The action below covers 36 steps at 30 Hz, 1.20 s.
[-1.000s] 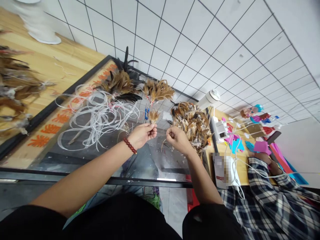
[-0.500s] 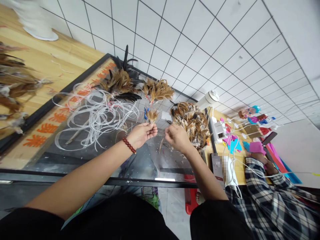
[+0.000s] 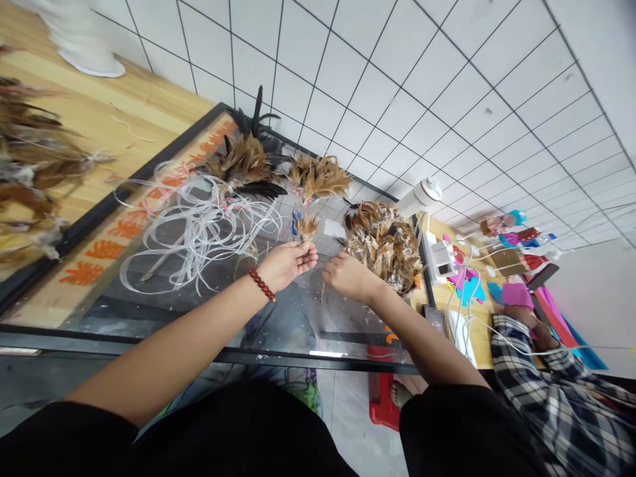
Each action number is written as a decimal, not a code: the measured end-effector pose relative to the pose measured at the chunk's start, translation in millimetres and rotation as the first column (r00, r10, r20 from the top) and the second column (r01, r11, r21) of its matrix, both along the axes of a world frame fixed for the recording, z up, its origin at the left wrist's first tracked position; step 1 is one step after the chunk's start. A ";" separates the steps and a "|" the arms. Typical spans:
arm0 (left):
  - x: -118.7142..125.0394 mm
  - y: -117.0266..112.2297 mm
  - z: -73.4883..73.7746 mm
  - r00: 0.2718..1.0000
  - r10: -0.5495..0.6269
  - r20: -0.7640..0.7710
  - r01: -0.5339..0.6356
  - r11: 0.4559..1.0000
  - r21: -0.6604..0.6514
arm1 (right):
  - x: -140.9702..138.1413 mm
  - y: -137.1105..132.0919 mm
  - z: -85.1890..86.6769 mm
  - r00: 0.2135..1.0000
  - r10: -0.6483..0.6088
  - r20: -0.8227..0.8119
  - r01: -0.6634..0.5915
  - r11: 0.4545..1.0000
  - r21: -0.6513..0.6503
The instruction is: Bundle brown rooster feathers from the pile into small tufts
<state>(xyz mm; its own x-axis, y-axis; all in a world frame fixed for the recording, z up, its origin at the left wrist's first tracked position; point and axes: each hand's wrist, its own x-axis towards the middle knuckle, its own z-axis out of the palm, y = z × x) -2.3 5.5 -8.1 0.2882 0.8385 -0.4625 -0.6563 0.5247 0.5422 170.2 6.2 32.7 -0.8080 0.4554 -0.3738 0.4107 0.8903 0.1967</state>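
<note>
Over the glass tabletop, my left hand (image 3: 291, 265) pinches a small bunch of brown feathers (image 3: 308, 227), tips pointing away from me. My right hand (image 3: 348, 276) is closed beside it, fingers curled. A thin strand shows below those fingers, but whether they grip it is hidden. Just behind my right hand lies a big heap of brown and white feathers (image 3: 385, 248). A fuller brown feather bundle (image 3: 320, 177) rests beyond my left hand, with a blue-handled tool (image 3: 296, 222) nearer. Loops of white plastic strip (image 3: 199, 232) spread to the left of my left hand.
A black and brown feather bundle (image 3: 248, 159) lies at the back left. More feathers (image 3: 40, 159) cover the wooden table at far left. A white bottle (image 3: 422, 197) and a power strip (image 3: 440, 258) stand right. Another person's plaid sleeve (image 3: 511, 338) is at the far right.
My right hand has moved a little left and down, nearer to my left hand. The left hand keeps its pinch on the feather bunch. The whole view has shifted slightly.
</note>
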 end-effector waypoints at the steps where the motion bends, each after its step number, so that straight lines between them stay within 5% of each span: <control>1: -0.3 0.0 -0.2 1.000 -0.003 0.004 0.003 1.000 -0.001 | 0.0 1.0 -1.5 0.998 -0.055 -0.021 0.055 0.998 0.003; 4: -1.0 -0.1 0.1 1.000 -0.003 0.008 0.003 1.000 -0.012 | 8.0 4.7 -4.3 0.902 -0.358 -0.243 0.346 0.934 -0.091; 6: -1.0 0.0 0.4 1.000 0.002 0.007 -0.002 1.000 -0.018 | 16.7 6.2 -5.7 0.663 -0.608 -0.437 0.502 0.794 -0.344; 8: -0.8 0.3 0.4 1.000 0.006 0.013 -0.006 1.000 -0.022 | 23.5 5.5 -8.4 0.365 -0.781 -0.507 0.460 0.624 -0.631; 10: -0.8 0.7 0.2 1.000 0.011 0.021 -0.011 1.000 -0.024 | 25.7 2.9 -12.3 0.159 -0.860 -0.484 0.325 0.509 -0.797; 15: -1.0 0.6 0.2 1.000 0.016 0.009 -0.016 1.000 -0.022 | 11.1 -4.3 -17.7 -0.079 -0.935 -0.346 0.110 0.337 -0.935; 18: 0.0 -1.1 0.3 1.000 -0.019 0.013 0.019 1.000 -0.002 | -1.0 -5.9 -16.9 -0.134 -0.929 -0.345 0.099 0.333 -0.938; 23: 0.9 -2.3 1.7 0.999 0.046 0.028 -0.048 0.996 0.073 | -12.8 -8.9 -17.1 -0.028 -0.896 -0.444 0.208 0.429 -0.879; 28: -1.1 -1.5 1.0 0.992 0.005 0.129 -0.021 0.992 0.124 | -18.5 -13.0 -18.8 0.052 -0.907 -0.419 0.230 0.419 -0.878; 36: 1.6 -2.3 -2.4 0.994 -0.016 0.106 0.006 0.995 0.095 | -22.4 -14.4 -19.6 -0.002 -0.903 -0.431 0.209 0.421 -0.883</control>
<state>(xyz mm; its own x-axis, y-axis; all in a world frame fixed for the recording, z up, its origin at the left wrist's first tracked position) -0.8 3.2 -10.4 0.3413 0.8733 -0.3477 -0.7074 0.4822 0.5168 147.8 -8.1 13.1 -0.2693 0.9550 -0.1243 0.3777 -0.0140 -0.9258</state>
